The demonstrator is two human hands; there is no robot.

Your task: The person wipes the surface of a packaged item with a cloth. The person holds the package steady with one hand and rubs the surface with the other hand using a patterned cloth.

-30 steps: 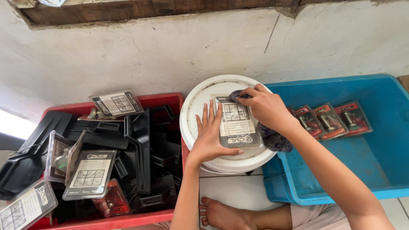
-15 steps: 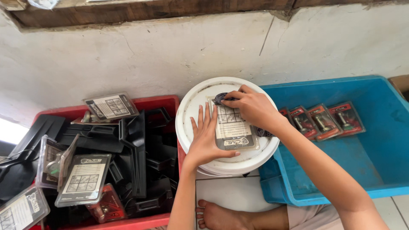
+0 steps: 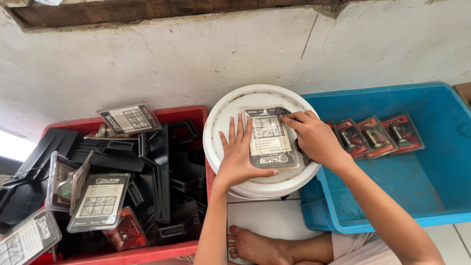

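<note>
Head view: left hand [image 3: 239, 159] flat, fingers spread, pinning clear blister pack [image 3: 271, 138] on white bucket lid [image 3: 228, 115], right hand [image 3: 314, 137] pinching pack's top corner, between red bin [image 3: 181, 114] and blue bin [image 3: 441, 186].

Soft daylight, bright and even. A strong white glare sits at nine o'clock. Shadows are weak; focus is sharp, edges bend slightly.
</note>
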